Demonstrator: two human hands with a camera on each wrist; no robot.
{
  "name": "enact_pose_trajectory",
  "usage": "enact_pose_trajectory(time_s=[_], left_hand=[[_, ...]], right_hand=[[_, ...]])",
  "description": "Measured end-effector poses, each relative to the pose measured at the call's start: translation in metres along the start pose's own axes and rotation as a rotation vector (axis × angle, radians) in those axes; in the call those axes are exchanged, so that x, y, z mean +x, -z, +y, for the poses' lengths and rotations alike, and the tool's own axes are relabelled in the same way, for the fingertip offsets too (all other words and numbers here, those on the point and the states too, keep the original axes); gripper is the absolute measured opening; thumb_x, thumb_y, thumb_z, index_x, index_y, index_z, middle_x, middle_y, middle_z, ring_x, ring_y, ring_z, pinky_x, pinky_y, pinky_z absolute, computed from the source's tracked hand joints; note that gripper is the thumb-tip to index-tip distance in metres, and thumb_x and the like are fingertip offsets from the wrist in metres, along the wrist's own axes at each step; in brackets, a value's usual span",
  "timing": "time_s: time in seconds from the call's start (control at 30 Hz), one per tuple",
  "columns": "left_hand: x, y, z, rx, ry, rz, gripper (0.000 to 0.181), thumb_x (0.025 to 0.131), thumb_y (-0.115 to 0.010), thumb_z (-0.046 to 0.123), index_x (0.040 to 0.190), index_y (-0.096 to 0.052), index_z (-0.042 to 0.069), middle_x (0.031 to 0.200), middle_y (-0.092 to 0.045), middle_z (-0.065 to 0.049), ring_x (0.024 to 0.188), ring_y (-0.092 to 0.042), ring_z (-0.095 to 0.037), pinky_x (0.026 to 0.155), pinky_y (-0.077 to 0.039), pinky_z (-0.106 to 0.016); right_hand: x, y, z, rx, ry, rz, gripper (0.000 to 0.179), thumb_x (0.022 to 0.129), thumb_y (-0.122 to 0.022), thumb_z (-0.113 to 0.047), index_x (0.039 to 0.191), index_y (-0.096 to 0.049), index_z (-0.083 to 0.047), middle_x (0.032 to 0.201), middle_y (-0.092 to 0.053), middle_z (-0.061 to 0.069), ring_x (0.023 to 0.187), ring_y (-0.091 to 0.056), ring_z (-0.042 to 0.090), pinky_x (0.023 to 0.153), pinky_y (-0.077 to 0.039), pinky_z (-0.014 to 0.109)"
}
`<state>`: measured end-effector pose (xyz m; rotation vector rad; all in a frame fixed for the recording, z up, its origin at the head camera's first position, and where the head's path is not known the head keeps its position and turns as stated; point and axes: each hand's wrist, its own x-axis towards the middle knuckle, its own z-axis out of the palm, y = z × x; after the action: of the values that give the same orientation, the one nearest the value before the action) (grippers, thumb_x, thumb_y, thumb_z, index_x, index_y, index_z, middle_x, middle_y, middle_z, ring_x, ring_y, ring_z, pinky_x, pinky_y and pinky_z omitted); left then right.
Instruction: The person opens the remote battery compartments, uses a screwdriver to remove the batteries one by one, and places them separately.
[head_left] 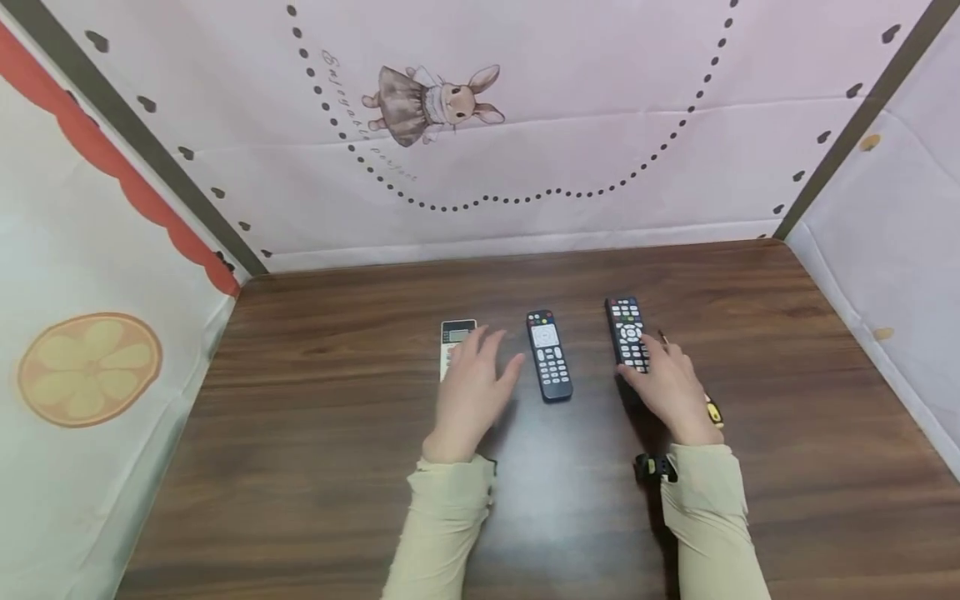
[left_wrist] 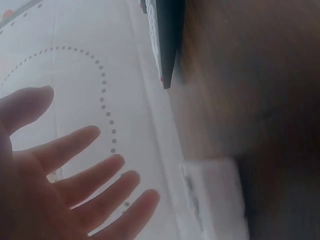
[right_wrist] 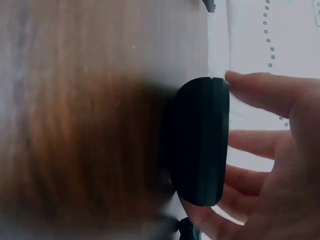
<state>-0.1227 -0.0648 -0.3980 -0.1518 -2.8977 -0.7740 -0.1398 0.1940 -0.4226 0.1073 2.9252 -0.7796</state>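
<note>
In the head view, three handheld devices lie in a row on the wooden table. My left hand hovers over a white calculator, covering most of it. Its fingers are spread and loosely bent; the left wrist view shows a gap between them and the calculator. A black remote control with a white button pad lies between my hands. My right hand holds another black remote control near its lower end, thumb along one edge and fingers around the other. The right wrist view shows its end close up.
Partly hidden under my right hand is a slim object with a yellow-and-black end. Fabric walls surround the wooden table, the back one printed with a rabbit and dots.
</note>
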Motion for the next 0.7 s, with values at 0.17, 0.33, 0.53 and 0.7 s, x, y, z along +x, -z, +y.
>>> enact_pose_trajectory(time_s=[0.17,0.33,0.53,0.7], left_hand=[[-0.003,-0.019,0.007,-0.041,0.015,-0.035,0.049,0.087,-0.048,0.046,0.125,-0.051,0.015,0.133,-0.041,-0.009,0.121,-0.036,-0.025,0.092,-0.038,-0.043],[-0.007,-0.025,0.012,-0.031,0.002,-0.059,0.048,0.087,-0.049,0.046,0.124,-0.052,0.016,0.130,-0.044,-0.006,0.120,-0.038,-0.023,0.091,-0.038,-0.040],[-0.003,-0.022,0.022,-0.061,-0.062,-0.083,0.049,0.087,-0.046,0.048,0.125,-0.051,0.017,0.129,-0.045,-0.004,0.119,-0.039,-0.022,0.088,-0.041,-0.040],[0.001,-0.014,0.023,-0.075,-0.039,-0.085,0.048,0.087,-0.046,0.048,0.125,-0.051,0.019,0.130,-0.045,-0.001,0.118,-0.040,-0.020,0.087,-0.041,-0.040]], right_hand=[[-0.004,-0.004,0.007,-0.012,-0.041,-0.028,0.072,0.081,-0.061,-0.038,0.135,-0.030,-0.003,0.117,-0.042,0.029,0.100,-0.045,0.043,0.074,-0.039,0.055],[-0.002,-0.006,0.005,0.007,-0.071,-0.051,0.075,0.079,-0.062,-0.039,0.136,-0.028,-0.003,0.113,-0.046,0.028,0.098,-0.049,0.040,0.074,-0.040,0.053],[0.006,-0.002,0.005,0.047,-0.044,-0.012,0.069,0.079,-0.063,-0.033,0.131,-0.033,0.003,0.116,-0.050,0.025,0.101,-0.051,0.038,0.079,-0.039,0.052],[0.009,-0.002,0.002,0.063,-0.068,-0.021,0.073,0.079,-0.062,-0.038,0.132,-0.032,0.002,0.117,-0.050,0.024,0.099,-0.052,0.038,0.078,-0.040,0.051]])
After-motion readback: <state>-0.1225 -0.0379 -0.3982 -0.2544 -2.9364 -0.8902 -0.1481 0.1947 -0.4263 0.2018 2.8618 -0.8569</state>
